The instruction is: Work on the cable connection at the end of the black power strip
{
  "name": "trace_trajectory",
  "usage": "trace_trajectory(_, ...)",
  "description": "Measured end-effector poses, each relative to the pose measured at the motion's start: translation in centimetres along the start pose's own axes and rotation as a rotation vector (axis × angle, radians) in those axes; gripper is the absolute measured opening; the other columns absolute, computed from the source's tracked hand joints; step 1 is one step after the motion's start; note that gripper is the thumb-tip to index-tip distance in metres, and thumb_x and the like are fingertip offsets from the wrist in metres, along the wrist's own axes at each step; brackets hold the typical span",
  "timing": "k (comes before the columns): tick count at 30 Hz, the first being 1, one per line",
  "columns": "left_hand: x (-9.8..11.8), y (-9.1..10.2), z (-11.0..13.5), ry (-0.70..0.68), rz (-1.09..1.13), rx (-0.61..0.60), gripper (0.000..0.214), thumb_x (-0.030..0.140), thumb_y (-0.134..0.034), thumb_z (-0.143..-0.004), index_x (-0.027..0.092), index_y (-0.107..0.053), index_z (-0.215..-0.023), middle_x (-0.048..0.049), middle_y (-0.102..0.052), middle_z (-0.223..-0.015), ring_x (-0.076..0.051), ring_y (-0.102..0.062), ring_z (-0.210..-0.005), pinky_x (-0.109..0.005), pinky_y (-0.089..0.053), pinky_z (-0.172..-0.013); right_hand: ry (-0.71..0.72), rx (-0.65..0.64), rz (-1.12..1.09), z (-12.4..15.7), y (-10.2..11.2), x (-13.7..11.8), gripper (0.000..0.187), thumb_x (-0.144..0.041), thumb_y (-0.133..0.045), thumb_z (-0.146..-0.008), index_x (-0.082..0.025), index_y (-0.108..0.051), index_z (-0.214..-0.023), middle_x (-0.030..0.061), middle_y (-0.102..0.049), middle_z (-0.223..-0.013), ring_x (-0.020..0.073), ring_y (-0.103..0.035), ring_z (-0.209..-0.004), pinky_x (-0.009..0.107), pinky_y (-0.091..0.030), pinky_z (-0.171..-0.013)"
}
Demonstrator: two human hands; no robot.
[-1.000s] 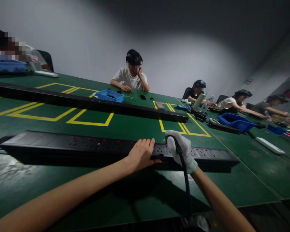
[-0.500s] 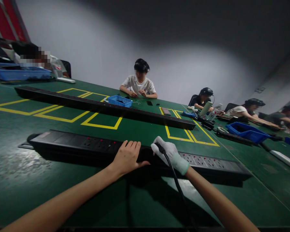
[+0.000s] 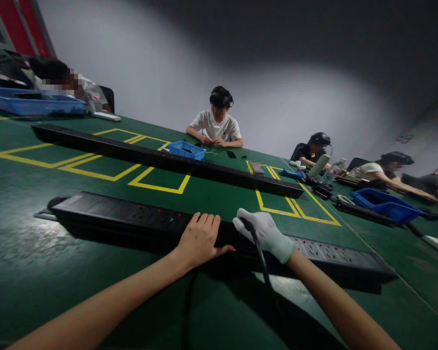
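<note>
A long black power strip (image 3: 109,210) with sockets and red indicators lies across the table in front of me. My left hand (image 3: 200,239), bare, grips the strip near its middle, fingers over the top and thumb along the near side. Just to the right, my right hand (image 3: 264,236) in a white glove is closed around the end of a black cable (image 3: 260,255), held over the strip. The cable hangs down toward me. Its very end is hidden by the glove, so I cannot tell whether it sits in a socket.
Beyond lies a second long black strip (image 3: 160,160), crossing yellow taped rectangles on the green table (image 3: 219,199). A small blue basket (image 3: 195,154) stands behind it, near a person (image 3: 217,126) seated opposite. At right are a blue tray (image 3: 387,206) and other people; another blue basket (image 3: 32,103) is far left.
The whole view has shifted slightly, so most things appear farther right. Both hands keep their places on and over the strip, the right still holding the cable.
</note>
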State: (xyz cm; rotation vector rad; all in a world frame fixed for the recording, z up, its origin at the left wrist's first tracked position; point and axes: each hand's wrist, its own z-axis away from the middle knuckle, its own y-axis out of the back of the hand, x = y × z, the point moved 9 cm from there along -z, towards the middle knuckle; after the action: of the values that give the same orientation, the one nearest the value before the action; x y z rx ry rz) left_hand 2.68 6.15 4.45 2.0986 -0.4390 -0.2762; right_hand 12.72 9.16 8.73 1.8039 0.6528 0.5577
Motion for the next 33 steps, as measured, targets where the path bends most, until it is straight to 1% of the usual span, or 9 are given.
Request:
trace_trajectory(2,0.0,-0.1,0.0,0.001,-0.005,-0.007,0.082,0.076,-0.027,-0.079,0.006,-0.056,-0.109,-0.0172,-0.062,-0.096,-0.029,-0.057,-0.091,-0.044,-0.039,-0.085,-0.054,0.072,0.052,1.1,-0.4,-0.6,0.033,-0.038,-0.033,-0.096,-0.017,-0.057,-0.087,0.0027,-0.057,-0.064,0.0128,-0.049,-0.056,0.027,-0.019,-0.054)
trace_trajectory(3,0.0,-0.1,0.0,0.001,-0.007,-0.01,0.082,0.076,-0.027,-0.079,0.005,-0.056,-0.11,-0.0174,-0.062,-0.096,-0.03,-0.057,-0.091,-0.044,-0.039,-0.085,-0.077,0.108,0.084,1.7,-0.4,-0.9,0.034,-0.037,-0.033,-0.096,-0.017,-0.057,-0.084,0.0035,-0.057,-0.064,0.0133,-0.048,-0.057,0.028,-0.019,-0.055)
trace_trajectory(8,0.0,-0.3,0.0,-0.002,-0.009,-0.022,0.084,0.076,-0.026,-0.079,0.004,-0.055,-0.112,-0.0179,-0.062,-0.097,-0.03,-0.057,-0.092,-0.044,-0.039,-0.085,-0.095,0.198,0.156,2.9,-0.4,-1.7,0.031,-0.039,-0.036,-0.095,-0.019,-0.056,-0.082,0.0026,-0.059,-0.066,0.0141,-0.049,-0.057,0.028,-0.022,-0.056)
trace_trajectory(12,0.2,-0.4,-0.1,-0.02,-0.023,-0.025,0.083,0.076,-0.027,-0.078,0.005,-0.056,-0.109,-0.017,-0.062,-0.094,-0.029,-0.057,-0.088,-0.043,-0.039,-0.082,-0.092,0.124,0.042,2.7,-0.6,-0.8,0.031,-0.047,-0.042,-0.092,-0.02,-0.055,-0.086,0.0017,-0.06,-0.07,0.013,-0.053,-0.06,0.025,-0.025,-0.056)
trace_trajectory(16,0.5,-0.4,-0.4,-0.049,-0.06,-0.022,0.079,0.077,-0.026,-0.078,0.008,-0.06,-0.099,-0.015,-0.061,-0.085,-0.028,-0.057,-0.082,-0.041,-0.04,-0.076,-0.026,0.044,-0.043,2.5,-0.8,-0.6,0.033,-0.051,-0.043,-0.091,-0.02,-0.054,-0.088,0.0013,-0.061,-0.073,0.0124,-0.056,-0.062,0.023,-0.024,-0.054)
trace_trajectory(20,0.7,-0.3,-0.7,-0.066,-0.099,-0.01,0.079,0.078,-0.023,-0.077,0.009,-0.06,-0.092,-0.0134,-0.059,-0.08,-0.026,-0.055,-0.076,-0.039,-0.04,-0.073,-0.006,0.055,0.014,2.5,-0.5,-0.4,0.033,-0.05,-0.043,-0.091,-0.02,-0.055,-0.088,0.0007,-0.061,-0.071,0.0124,-0.055,-0.06,0.025,-0.02,-0.053)
trace_trajectory(26,3.3,-0.8,-2.1,-0.084,-0.094,0.019,0.08,0.078,-0.023,-0.077,0.009,-0.06,-0.09,-0.012,-0.059,-0.078,-0.025,-0.056,-0.077,-0.046,-0.036,-0.088,-0.053,0.083,0.07,3.9,0.2,1.4,0.029,-0.046,-0.045,-0.089,-0.019,-0.057,-0.084,0.0008,-0.06,-0.067,0.0132,-0.054,-0.059,0.027,-0.017,-0.054)
trace_trajectory(30,4.9,-1.1,-2.9,-0.077,-0.064,0.039,0.078,0.077,-0.024,-0.078,0.009,-0.06,-0.093,-0.0125,-0.06,-0.08,-0.025,-0.056,-0.077,-0.048,-0.036,-0.089,-0.087,0.071,0.089,5.1,0.4,2.9,0.03,-0.046,-0.045,-0.089,-0.019,-0.056,-0.083,0.0009,-0.061,-0.068,0.0135,-0.054,-0.059,0.026,-0.018,-0.053)
trace_trajectory(33,5.3,-1.2,-2.8,-0.076,-0.048,0.046,0.079,0.077,-0.026,-0.078,0.008,-0.06,-0.099,-0.0147,-0.062,-0.085,-0.027,-0.057,-0.081,-0.048,-0.037,-0.087,-0.093,0.071,0.092,5.3,0.3,3.3,0.031,-0.047,-0.043,-0.09,-0.019,-0.056,-0.084,0.0009,-0.061,-0.069,0.0138,-0.054,-0.06,0.026,-0.019,-0.054)
